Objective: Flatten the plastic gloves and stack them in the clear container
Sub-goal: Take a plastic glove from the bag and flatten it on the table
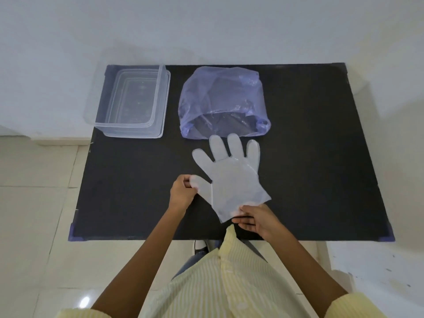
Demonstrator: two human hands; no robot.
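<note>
A translucent plastic glove (231, 177) lies spread flat on the black table (128, 180), fingers pointing away from me. My left hand (182, 191) pinches the tip of its thumb at the left. My right hand (254, 220) holds the cuff edge at the near right, thumb on top of the plastic. The clear container (132, 101) stands at the table's far left corner and looks empty.
A purple plastic bag (222, 102) sits at the far middle of the table, its open mouth facing me just beyond the glove's fingertips. The table's near edge runs right below my hands. A white wall is behind, tiled floor to the left.
</note>
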